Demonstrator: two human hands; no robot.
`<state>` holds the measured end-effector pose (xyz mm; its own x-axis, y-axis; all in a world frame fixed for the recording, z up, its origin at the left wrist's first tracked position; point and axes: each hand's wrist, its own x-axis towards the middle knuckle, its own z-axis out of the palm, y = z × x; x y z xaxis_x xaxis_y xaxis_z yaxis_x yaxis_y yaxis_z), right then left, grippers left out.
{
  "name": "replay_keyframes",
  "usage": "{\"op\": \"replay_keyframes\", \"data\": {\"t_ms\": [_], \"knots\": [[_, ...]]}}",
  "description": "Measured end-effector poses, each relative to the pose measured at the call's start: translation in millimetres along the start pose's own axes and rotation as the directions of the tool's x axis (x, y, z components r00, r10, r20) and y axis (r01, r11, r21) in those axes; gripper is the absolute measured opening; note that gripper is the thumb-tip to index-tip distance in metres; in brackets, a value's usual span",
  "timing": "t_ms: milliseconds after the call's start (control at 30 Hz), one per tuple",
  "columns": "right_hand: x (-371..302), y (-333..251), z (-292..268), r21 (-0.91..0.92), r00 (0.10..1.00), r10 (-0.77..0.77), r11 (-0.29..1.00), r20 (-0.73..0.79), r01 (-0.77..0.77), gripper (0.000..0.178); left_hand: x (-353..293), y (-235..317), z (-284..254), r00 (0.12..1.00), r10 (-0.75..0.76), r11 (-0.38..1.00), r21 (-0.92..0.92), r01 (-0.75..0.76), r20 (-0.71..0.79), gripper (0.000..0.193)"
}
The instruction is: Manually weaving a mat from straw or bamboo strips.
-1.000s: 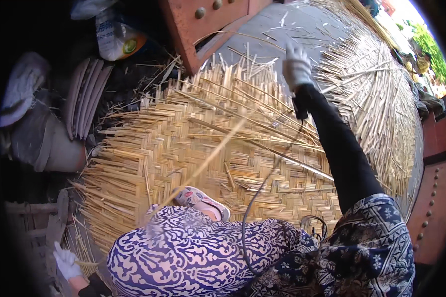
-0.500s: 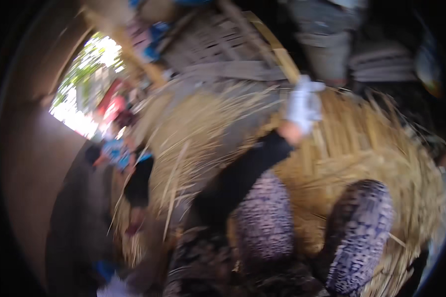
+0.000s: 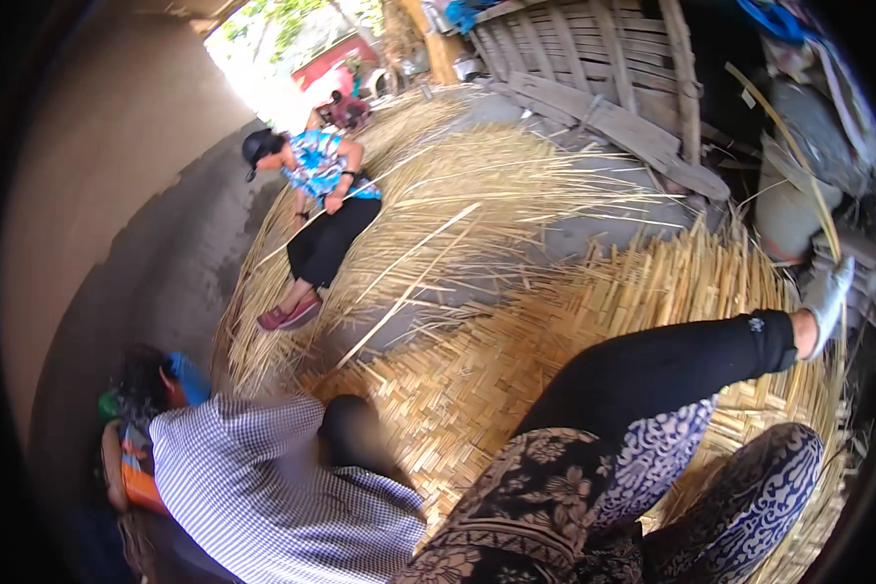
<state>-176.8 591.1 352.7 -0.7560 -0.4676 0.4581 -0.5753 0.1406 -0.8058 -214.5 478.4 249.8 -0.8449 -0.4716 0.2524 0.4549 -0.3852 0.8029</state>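
My left hand (image 3: 828,300), in a white glove, is stretched out to the far right past my knees. Its fingers appear closed around a long pale reed strip (image 3: 806,175) that rises up and to the left from it. A black sleeve (image 3: 672,365) covers this forearm, which crosses above my patterned trouser leg. Beneath and around my legs spreads a woven reed mat (image 3: 487,365), with loose strip ends along its far edge. My right hand is out of the picture.
A co-worker in a blue patterned shirt (image 3: 318,164) sits on loose reeds (image 3: 477,180), holding a long strip. Close on my left, another person in a checked shirt (image 3: 263,487) bends over. Wooden slats (image 3: 594,49), a plank (image 3: 613,127) and sacks (image 3: 788,209) stand beyond the mat.
My view has swung left, bringing the person in the checked shirt fully into sight. My left hand, still with a strip, now appears farther right.
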Motion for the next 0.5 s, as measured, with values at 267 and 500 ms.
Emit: {"op": "replay_keyframes", "data": {"t_ms": [267, 500], "knots": [[10, 5, 61, 0.023, 0.959, -0.245, 0.968, -0.145, 0.251, 0.020, 46, 22, 10, 0.968, -0.065, 0.971, -0.210, 0.117, 0.242, 0.032], [135, 59, 221, -0.792, 0.738, -0.415, 0.552, -0.532, -0.261, 0.026, 75, 90, -33, 1.000, -0.030, 0.939, -0.343, 0.031, 0.007, 0.025]]}}
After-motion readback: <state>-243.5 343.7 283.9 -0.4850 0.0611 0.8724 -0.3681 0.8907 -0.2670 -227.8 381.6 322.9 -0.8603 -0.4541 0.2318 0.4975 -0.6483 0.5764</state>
